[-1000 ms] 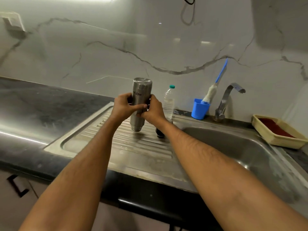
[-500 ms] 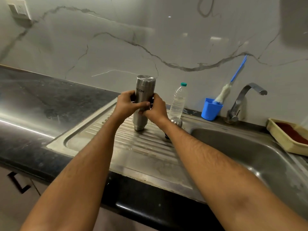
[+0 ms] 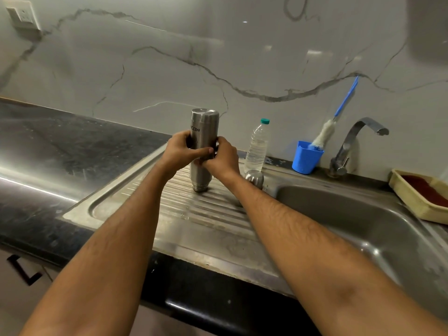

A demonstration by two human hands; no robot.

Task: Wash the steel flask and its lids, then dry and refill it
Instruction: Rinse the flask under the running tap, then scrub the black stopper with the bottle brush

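The steel flask (image 3: 203,124) stands upside down, mouth end on the ribbed steel drainboard (image 3: 174,214), its printed name inverted. My left hand (image 3: 180,152) wraps its middle from the left. My right hand (image 3: 223,157) grips the same height from the right, fingers meeting the left thumb. A rounded steel lid (image 3: 254,177) sits on the drainboard just right of my right wrist. A clear plastic water bottle (image 3: 257,146) with a green cap stands behind it.
The sink basin (image 3: 351,214) lies to the right, with a steel tap (image 3: 349,146) behind it. A blue cup (image 3: 306,157) holds a bottle brush (image 3: 339,117). A cream tray with a dark red scrub pad (image 3: 421,197) sits at the far right. Dark countertop (image 3: 60,151) extends left.
The flask and both hands keep the same hold. The view has shifted, so the steel lid beside my right wrist has come into sight.
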